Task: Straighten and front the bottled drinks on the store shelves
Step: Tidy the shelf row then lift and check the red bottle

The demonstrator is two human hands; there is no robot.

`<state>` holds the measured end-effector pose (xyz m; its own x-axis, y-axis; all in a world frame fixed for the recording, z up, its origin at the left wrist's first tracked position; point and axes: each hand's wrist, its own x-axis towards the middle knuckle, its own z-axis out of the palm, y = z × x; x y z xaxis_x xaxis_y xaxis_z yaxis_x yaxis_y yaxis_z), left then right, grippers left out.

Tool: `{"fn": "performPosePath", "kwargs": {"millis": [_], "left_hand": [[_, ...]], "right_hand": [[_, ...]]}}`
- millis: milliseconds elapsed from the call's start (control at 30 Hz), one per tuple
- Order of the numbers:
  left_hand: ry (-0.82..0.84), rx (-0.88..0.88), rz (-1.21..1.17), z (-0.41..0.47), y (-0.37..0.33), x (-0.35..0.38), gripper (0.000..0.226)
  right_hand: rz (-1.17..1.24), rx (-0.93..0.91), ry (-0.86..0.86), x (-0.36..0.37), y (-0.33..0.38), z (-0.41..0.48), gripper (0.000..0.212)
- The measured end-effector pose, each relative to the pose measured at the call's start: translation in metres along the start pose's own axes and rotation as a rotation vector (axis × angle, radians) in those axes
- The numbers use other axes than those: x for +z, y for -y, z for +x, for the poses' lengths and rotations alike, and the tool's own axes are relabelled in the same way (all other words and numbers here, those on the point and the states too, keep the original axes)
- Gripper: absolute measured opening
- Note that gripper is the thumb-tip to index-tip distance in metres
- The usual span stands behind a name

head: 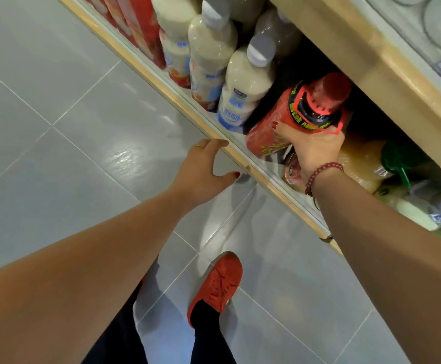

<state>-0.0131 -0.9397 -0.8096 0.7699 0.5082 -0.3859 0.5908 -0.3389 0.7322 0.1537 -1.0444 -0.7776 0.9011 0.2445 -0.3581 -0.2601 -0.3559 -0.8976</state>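
A red-labelled bottle [290, 114] with a red cap stands at the front of the low shelf [209, 127], tilted slightly. My right hand [312, 149] grips its shoulder from the near side, thumb on the label. My left hand [203, 166] rests its fingertips on the shelf's wooden front rail, fingers relaxed and holding nothing. To the left of the red bottle stand three creamy-white bottles [243, 82] with grey caps and blue-white labels. On the right lies a pale yellow bottle [361, 164] with a green cap, partly hidden by my wrist.
An upper wooden shelf [371, 61] overhangs the bottles. Red cartons [135, 24] fill the far left of the low shelf. Pale bottles [424, 211] crowd the right end. Grey floor tiles [70, 127] lie below, with my red shoe [219, 282] near the shelf.
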Motion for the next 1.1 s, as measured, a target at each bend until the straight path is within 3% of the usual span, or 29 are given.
{"fn": "performPosePath", "kwargs": {"millis": [100,267,467,733,967,1100], "left_hand": [[-0.014,-0.033,-0.005,-0.011,0.007,-0.003,0.067],[-0.022,-0.08,-0.028,-0.041,0.023,-0.013,0.065],[-0.047,-0.169,-0.068,-0.063,0.044,-0.041,0.071],[-0.035,-0.202,-0.392,-0.087,0.041,-0.118,0.088],[0.186,-0.233,-0.74,-0.119,0.039,-0.205,0.057],[0.083,-0.383,-0.926,-0.135,0.036,-0.245,0.05]], "right_hand": [[-0.05,-0.119,-0.032,-0.003,-0.009,-0.017,0.063],[-0.233,-0.238,0.06,-0.001,-0.018,-0.044,0.093],[-0.22,-0.374,0.239,0.006,0.016,-0.075,0.085],[0.092,-0.057,0.424,0.054,0.075,-0.114,0.083],[0.213,0.099,0.636,0.133,0.152,-0.155,0.038],[0.184,0.231,0.631,0.184,0.187,-0.175,0.041]]}}
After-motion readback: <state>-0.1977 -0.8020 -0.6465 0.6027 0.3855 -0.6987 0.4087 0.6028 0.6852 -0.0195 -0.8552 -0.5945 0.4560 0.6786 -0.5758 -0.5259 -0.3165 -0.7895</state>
